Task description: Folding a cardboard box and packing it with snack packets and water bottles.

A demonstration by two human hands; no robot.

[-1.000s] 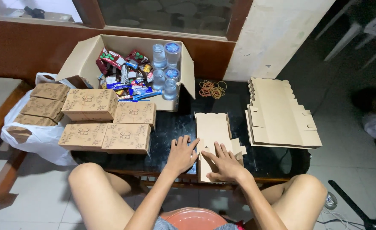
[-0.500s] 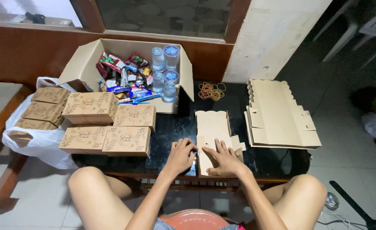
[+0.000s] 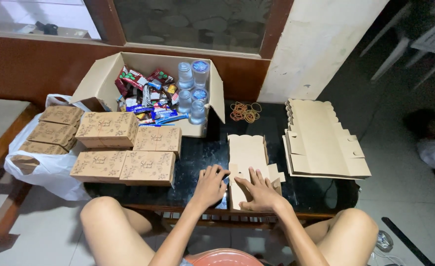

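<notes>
Your left hand (image 3: pixel 210 185): fingers spread flat, gripping nothing, at flat box blank's (image 3: pixel 247 152) near-left edge | your right hand (image 3: pixel 259 191): open, pressing blank's near end.

Both hands (image 3: pixel 237 184) bare, no rings or watch visible; forearms unsleeved; knees and thighs uncovered.

Both hands lie palm-down side by side, left hand (image 3: pixel 210 186) and right hand (image 3: pixel 259 191), fingers spread
</notes>
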